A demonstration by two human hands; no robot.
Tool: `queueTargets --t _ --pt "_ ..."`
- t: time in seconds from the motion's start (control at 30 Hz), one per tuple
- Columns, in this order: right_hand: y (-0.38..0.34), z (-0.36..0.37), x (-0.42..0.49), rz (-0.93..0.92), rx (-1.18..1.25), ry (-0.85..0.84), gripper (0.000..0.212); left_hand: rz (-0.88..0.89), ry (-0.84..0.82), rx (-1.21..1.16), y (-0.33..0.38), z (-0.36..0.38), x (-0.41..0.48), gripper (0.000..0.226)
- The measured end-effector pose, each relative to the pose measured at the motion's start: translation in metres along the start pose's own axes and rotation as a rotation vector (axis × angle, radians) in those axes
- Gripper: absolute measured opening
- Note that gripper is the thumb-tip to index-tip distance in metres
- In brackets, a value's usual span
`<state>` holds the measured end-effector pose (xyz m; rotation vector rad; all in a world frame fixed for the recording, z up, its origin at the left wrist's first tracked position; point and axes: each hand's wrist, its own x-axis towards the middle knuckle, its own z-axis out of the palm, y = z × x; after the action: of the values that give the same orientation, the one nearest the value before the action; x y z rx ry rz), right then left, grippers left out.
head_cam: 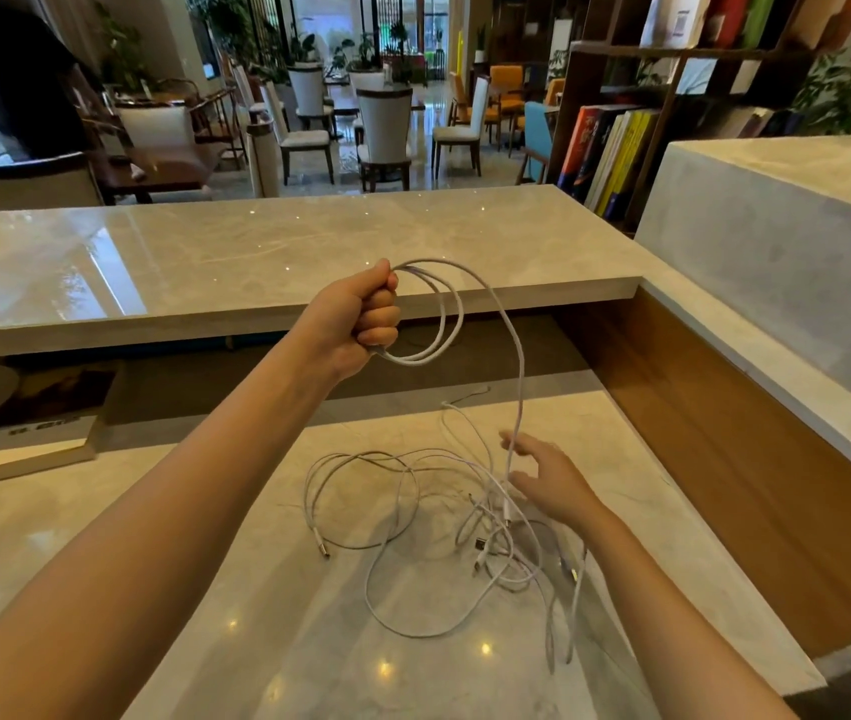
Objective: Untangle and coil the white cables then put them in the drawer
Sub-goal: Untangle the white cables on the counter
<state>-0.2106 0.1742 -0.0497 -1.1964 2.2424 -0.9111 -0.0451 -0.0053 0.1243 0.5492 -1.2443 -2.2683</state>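
Observation:
My left hand (361,317) is raised in a fist above the desk, gripping a partly coiled white cable (452,309) whose loops hang to the right of the fist. One strand of that cable drops down past my right hand (548,475), which hovers low over the desk with its fingers spread and the strand running between thumb and fingers. Beneath and left of that hand lies a tangle of white cables (428,517) with several plug ends on the marble desk (257,641). No drawer is in view.
A raised marble counter (257,252) runs across behind the desk, with a wooden side panel (724,459) on the right. A thick book (38,439) lies at the left under the counter. Chairs, tables and a bookshelf (620,148) stand beyond.

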Motion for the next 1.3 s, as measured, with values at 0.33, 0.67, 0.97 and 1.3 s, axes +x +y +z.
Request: queueTargets --t 0.33,0.67,0.97,1.3 --pt "-0.094 -0.059 -0.006 -0.156 0.674 0.029 0.026 0.040 0.046 -0.017 -0.006 -0.005 0.001 0.031" --pt "-0.136 -0.073 0.020 -0.156 0.260 0.375 0.022 -0.104 -0.156 -0.189 -0.013 0.001 -0.015 0.036" --pt "-0.160 -0.077 0.011 -0.394 0.441 0.569 0.015 -0.121 -0.170 -0.079 -0.022 -0.010 -0.017 0.035" --pt "-0.150 -0.089 0.016 -0.630 -0.248 0.583 0.022 -0.164 -0.124 -0.115 -0.030 -0.007 -0.017 0.036"
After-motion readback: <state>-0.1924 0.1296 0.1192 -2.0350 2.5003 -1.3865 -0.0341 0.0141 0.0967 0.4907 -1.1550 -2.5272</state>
